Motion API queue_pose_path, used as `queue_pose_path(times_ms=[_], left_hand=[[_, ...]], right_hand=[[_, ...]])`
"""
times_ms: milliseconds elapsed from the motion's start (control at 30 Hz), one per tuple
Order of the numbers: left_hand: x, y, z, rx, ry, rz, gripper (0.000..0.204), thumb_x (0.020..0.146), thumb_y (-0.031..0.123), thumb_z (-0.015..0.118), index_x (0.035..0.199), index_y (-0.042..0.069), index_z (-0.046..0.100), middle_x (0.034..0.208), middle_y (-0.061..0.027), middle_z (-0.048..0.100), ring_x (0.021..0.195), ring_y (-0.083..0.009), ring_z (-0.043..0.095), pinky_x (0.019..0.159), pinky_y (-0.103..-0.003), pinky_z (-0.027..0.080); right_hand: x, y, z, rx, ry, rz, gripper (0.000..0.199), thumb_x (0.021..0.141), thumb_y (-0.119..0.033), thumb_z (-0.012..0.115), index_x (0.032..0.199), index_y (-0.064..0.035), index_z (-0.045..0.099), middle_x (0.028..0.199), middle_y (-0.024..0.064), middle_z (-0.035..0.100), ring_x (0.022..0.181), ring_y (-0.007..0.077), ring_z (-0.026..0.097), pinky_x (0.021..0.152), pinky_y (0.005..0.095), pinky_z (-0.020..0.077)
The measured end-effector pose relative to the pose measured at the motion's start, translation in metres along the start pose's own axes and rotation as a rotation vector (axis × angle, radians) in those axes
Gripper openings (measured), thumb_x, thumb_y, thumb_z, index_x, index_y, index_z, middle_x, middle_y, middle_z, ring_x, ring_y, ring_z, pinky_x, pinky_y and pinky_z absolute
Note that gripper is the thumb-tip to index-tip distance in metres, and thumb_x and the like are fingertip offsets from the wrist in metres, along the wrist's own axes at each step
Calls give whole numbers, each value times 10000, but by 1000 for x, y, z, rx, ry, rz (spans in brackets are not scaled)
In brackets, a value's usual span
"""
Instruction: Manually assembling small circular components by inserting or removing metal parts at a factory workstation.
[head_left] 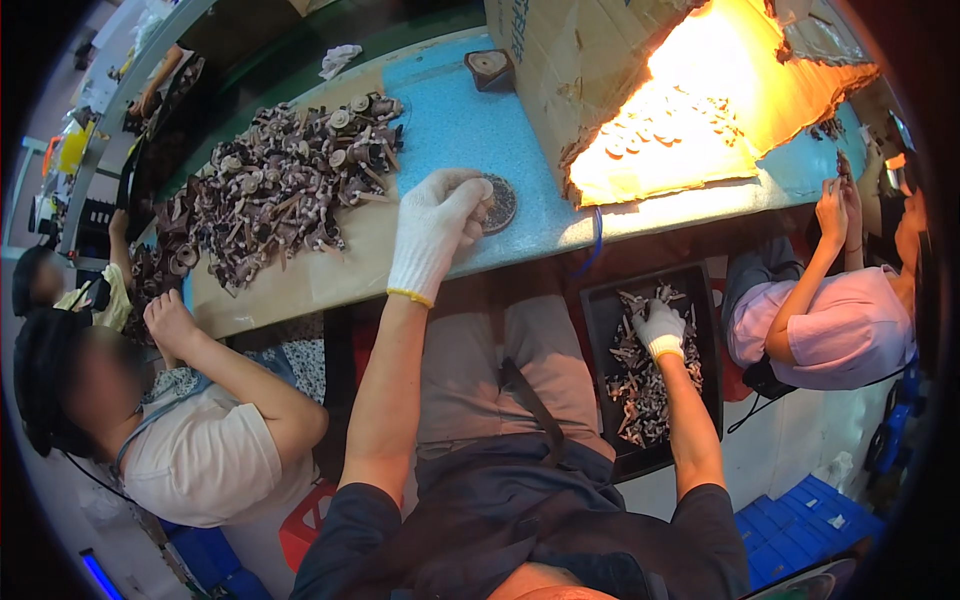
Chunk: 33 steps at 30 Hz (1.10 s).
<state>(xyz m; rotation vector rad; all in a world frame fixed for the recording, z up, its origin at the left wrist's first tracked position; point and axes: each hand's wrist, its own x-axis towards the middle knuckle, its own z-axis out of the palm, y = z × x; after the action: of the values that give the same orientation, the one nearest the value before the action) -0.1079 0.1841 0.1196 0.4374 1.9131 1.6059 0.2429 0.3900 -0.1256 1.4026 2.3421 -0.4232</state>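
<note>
Beside the lap, the right hand, in a white knit glove, reaches into a black tray of small figurine-like pieces; its fingers are down among them, so I cannot tell how far open it is or whether it grips one. The gloved left hand is over the table edge, fingers curled in at a round dark speckled disc — whether they hold anything is unclear. Left of it, brown figurine parts heap up on the blue-topped table. Farther on, a torn cardboard box, brightly lit inside, blocks part of the tabletop — a brown cup-like piece sits just beside it. Co-workers sit on both sides.
</note>
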Motion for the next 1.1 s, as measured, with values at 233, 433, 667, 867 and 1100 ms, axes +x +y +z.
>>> queue_pose_path(times_ms=[233, 433, 667, 867, 1100], left_hand=[[1, -3, 0, -3, -1, 18, 375, 1018, 234, 685, 1249, -61, 702, 899, -54, 750, 617, -59, 602, 537, -195, 460], [-11, -9, -6, -24, 63, 51, 394, 1028, 240, 683, 1310, -36, 686, 939, -69, 742, 680, -76, 626, 603, -214, 500], [-9, -18, -2, 431, 74, 417, 538, 937, 210, 787, 1400, -27, 653, 1123, -97, 739, 938, -126, 659, 884, -284, 554], [8, -26, 6, 318, -23, 375, 501, 924, 191, 801, 1361, -28, 691, 1121, -86, 749, 1014, -137, 675, 936, -291, 551], [13, -42, 5, 290, 6, 401, 407, 967, 214, 773, 1282, -38, 723, 1066, -97, 750, 987, -156, 684, 924, -305, 557]], right_hand=[[-18, -1, -12, -108, -126, -163, 860, 803, -493, 805, 1512, -90, 530, 1377, 224, 640, 1316, 417, 602, 1093, 530, 455], [-11, 20, 5, -238, -48, -335, 872, 802, -424, 849, 1530, -104, 492, 1301, 191, 664, 1211, 389, 655, 1017, 487, 501], [-16, 10, 11, -320, 30, -421, 754, 869, -324, 775, 1529, -91, 496, 1229, 187, 662, 1137, 362, 664, 960, 481, 499], [-11, 29, 27, -327, 124, -566, 632, 862, -271, 729, 1449, -94, 574, 1097, 173, 666, 1012, 372, 682, 861, 495, 515], [-6, 66, -1, 254, 164, -459, 318, 996, -305, 632, 1210, -87, 719, 1099, 263, 737, 1027, 465, 699, 904, 518, 564]])
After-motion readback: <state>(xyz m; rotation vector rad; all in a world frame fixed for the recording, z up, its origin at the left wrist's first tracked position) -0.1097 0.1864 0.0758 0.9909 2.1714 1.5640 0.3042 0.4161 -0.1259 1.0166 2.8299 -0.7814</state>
